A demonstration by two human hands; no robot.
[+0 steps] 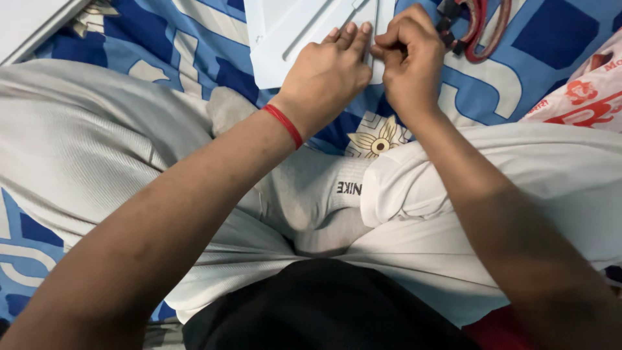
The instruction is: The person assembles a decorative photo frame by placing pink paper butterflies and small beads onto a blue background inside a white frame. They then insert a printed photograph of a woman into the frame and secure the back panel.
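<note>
I see left hand (327, 74) flat, fingers together, pressing the flat white plastic panel (291, 32) on the far blue patterned bedsheet (194, 45) | right hand (408, 61) fisted, pinching the panel's right edge | red band (284, 124) on left wrist.

Soft, even indoor light falls from above; nothing glares. The white sheet (291, 35) at the top is bright but keeps its creases. The left hand (327, 78) casts a faint shadow on it. The forearms darken toward the lower corners, where they look stretched by the wide lens and slightly soft. The trousers (97, 149) and bedspread (194, 52) are sharp, with weave and print clear.
</note>
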